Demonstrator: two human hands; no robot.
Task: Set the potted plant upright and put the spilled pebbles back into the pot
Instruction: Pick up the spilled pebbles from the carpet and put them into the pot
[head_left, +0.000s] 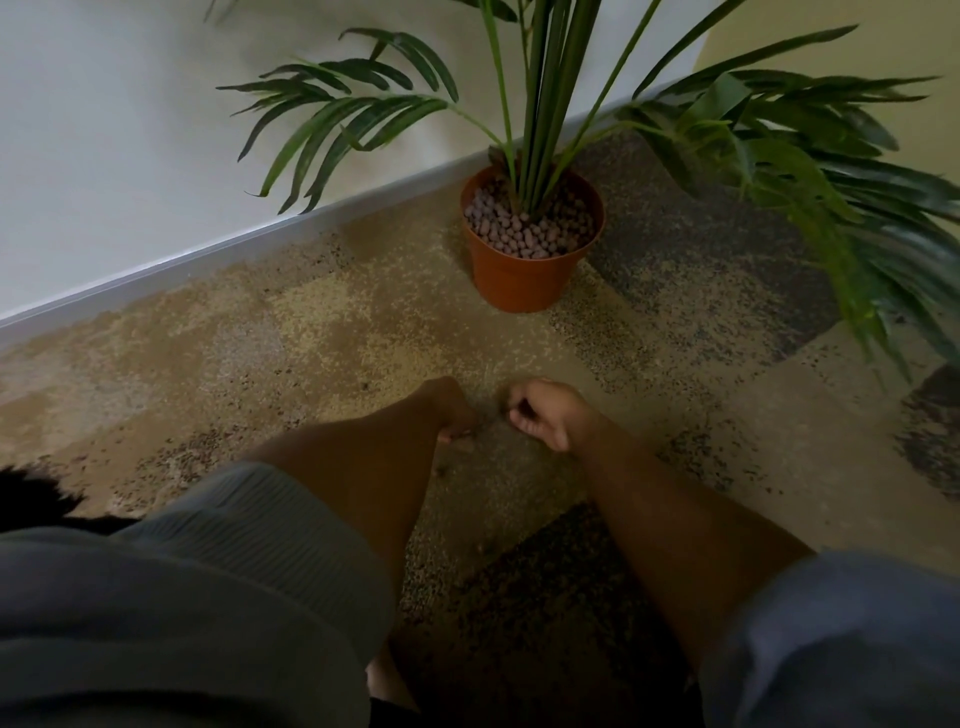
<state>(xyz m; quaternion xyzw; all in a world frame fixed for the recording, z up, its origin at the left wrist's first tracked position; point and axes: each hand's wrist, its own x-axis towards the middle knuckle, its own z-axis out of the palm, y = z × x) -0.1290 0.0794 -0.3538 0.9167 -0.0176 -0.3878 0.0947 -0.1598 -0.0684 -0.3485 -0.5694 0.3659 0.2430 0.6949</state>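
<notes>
An orange plastic pot (524, 275) stands upright on the carpet near the wall, with long green palm fronds (550, 93) rising from it. Brownish pebbles (524, 234) fill its top. My left hand (449, 410) rests low on the carpet in front of the pot, fingers curled down, its palm hidden. My right hand (540, 410) sits just right of it, fingers curled inward; whether it holds pebbles is hidden. One or two small pebbles (441, 470) lie on the carpet below my left hand.
A white wall and grey skirting board (208, 254) run diagonally behind the pot. The carpet (322, 332) is patchy beige, grey and dark. Fronds (857, 218) hang over the right side. My grey sleeves fill the bottom of the view.
</notes>
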